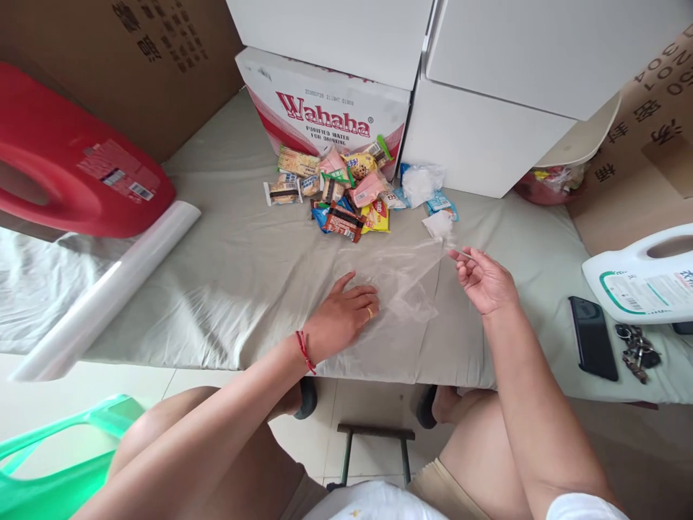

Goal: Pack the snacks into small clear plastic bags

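Note:
My left hand [345,315] lies flat on the cloth-covered surface with its fingers spread, pressing on a thin clear plastic bag [411,285]. At the bag's upper right, my right hand [486,280] is raised a little, its thumb and fingertips pinched together at the edge of the plastic. The bag looks flat and crumpled, and its outline is hard to follow. Just beyond the hands lies a pile of small wrapped snacks [338,189]. White packets [441,225] and a clear bag with white contents [421,185] sit to the right of the pile.
A Wahaha water carton [330,108] and white boxes [481,123] stand behind. On the left are a red jug [81,159] and a plastic film roll [113,289]. A phone [593,338], keys [639,352] and a white jug [644,278] lie at right. A green bag [65,458] hangs low left.

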Demonstrator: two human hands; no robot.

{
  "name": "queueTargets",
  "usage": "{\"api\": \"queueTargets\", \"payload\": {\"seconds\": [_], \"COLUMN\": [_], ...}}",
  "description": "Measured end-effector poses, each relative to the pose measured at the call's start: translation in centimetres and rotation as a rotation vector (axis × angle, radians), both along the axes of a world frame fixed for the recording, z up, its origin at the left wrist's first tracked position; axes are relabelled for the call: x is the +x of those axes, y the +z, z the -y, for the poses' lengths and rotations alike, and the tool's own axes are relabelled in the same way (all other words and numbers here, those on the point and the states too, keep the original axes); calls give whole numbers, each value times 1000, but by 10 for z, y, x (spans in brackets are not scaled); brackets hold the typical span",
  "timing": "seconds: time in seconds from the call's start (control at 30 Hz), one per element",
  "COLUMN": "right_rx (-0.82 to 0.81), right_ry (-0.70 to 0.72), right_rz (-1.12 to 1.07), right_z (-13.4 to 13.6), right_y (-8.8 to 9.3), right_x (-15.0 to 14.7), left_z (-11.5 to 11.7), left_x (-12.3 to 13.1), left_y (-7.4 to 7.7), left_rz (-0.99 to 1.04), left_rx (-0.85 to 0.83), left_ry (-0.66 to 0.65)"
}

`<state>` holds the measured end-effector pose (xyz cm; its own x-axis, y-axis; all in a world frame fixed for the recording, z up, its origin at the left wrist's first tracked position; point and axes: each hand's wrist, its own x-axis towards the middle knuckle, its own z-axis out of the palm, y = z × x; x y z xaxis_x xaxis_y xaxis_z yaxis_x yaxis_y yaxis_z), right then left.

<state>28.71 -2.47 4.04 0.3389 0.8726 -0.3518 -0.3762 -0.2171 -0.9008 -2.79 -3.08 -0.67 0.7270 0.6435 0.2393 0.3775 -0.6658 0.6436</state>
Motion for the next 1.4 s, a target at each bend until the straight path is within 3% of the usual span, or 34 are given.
{"api": "queueTargets", "payload": {"seconds": [0.13,0.3,0.47,0.7,0.83,1.17,1.4], "right_rx": [19,-123,-114,-167,-160,-226,-258], "right_ry": [19,346,559,502,463,666,573], "right_rz": [364,626,895,387,242,405,469], "right_z": [16,37,39,31,21,21,17], "right_y": [3,-2,-3,7,14,18,16], "right_x": [-16,-46,-56,-12,11,36,41], "left_z": [0,9,21,-2,-16,-23,-28], "left_x": [7,23,36,22,1,-41,-54], "left_y": [9,15,15,12,17,21,36], "left_rz": [-9,52,60,65,45,27,1], "left_rx": [0,3,7,-56,-90,-154,-121], "left_ry": [53,61,-1,-86,-111,-111,-56]}}
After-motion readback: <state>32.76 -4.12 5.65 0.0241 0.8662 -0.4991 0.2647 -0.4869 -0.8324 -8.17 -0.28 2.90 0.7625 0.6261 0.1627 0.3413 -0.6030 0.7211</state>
